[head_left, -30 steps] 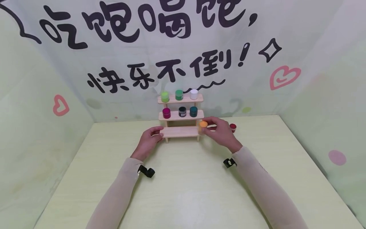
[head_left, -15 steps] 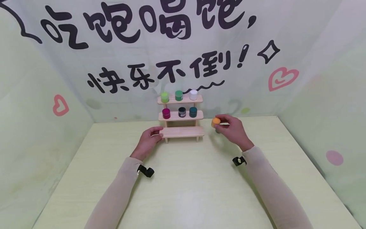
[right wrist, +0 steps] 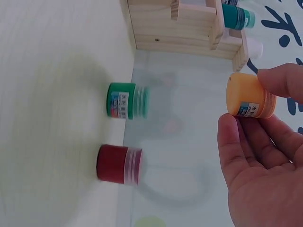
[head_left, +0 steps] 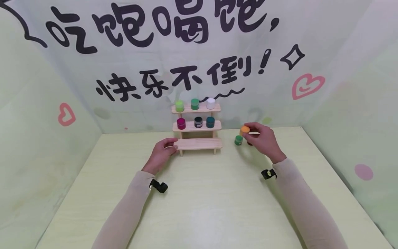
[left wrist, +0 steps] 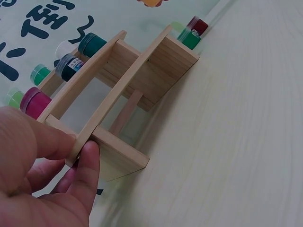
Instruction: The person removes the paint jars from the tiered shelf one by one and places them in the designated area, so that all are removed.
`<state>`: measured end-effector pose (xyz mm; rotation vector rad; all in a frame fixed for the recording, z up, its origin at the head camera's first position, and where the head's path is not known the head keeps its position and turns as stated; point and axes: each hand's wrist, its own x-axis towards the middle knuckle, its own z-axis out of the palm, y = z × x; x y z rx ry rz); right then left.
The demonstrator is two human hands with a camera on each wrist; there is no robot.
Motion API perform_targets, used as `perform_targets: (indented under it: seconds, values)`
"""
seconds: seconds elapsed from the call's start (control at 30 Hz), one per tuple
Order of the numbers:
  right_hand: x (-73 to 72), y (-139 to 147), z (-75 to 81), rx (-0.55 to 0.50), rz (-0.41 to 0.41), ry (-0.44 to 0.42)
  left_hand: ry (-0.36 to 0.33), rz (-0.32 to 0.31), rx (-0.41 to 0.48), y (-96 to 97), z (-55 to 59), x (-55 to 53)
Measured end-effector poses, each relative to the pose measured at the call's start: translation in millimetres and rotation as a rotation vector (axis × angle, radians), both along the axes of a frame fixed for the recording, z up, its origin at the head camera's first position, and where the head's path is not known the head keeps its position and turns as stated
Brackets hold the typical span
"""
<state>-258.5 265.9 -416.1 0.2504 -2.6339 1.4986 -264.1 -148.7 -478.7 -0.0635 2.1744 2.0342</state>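
A three-tier wooden display rack [head_left: 199, 143] stands near the back wall. My left hand [head_left: 161, 154] pinches the left end of its bottom shelf between thumb and fingers, as the left wrist view [left wrist: 61, 165] also shows. Off to the rack's right, my right hand [head_left: 264, 141] holds an orange paint jar [right wrist: 246, 97] above the table, thumb on the lid end and fingers at the other side. Below it, a green paint jar [right wrist: 123, 100] and a dark red paint jar [right wrist: 118, 164] stand on the table. In the head view the right hand mostly hides the red jar.
On the middle shelf sit a magenta jar [head_left: 181, 123], a black jar [head_left: 198, 122] and a teal jar [head_left: 210, 122]. The top shelf bears a lime jar [head_left: 179, 106], a green jar [head_left: 195, 104] and a white jar [head_left: 210, 103]. A printed cloth wall [head_left: 140, 114] closes the back.
My right hand has carried the orange jar rightward from the bottom shelf's right end. The green jar on the table has come into view. My left hand stays at the rack.
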Motion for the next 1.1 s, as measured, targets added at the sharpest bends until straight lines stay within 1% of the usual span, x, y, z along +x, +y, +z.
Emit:
perform_targets:
  seconds: [0.17, 0.27, 0.43, 0.67, 0.8, 0.97, 1.1]
  values:
    - [-1.2, 11.1, -3.3, 0.036, -0.026, 0.017, 0.009, -0.001, -0.014, -0.5, 1.1, -0.4]
    - [-2.8, 19.4, -6.8, 0.070, -0.048, 0.030, 0.003, 0.005, -0.020, -1.1, 2.4, 0.4]
    - [-2.9, 34.3, -11.6, 0.086, -0.083, 0.033, -0.002, 0.003, -0.010, -0.8, 4.3, 1.0]
    - [-3.5, 56.5, -23.2, 0.116, -0.122, 0.036, -0.001, -0.003, -0.011, 0.5, 4.4, 0.6]
    - [-4.4, 64.6, -28.0, 0.120, -0.137, 0.014, -0.003, -0.003, -0.019, 1.2, 5.6, 1.1]
    - [-7.8, 68.3, -33.0, 0.163, -0.127, -0.016, -0.008, 0.011, -0.036, 0.2, 4.3, 1.6]
    - [-9.9, 70.7, -37.5, 0.183, -0.122, -0.047, -0.013, 0.006, -0.033, 0.8, 3.2, 1.2]
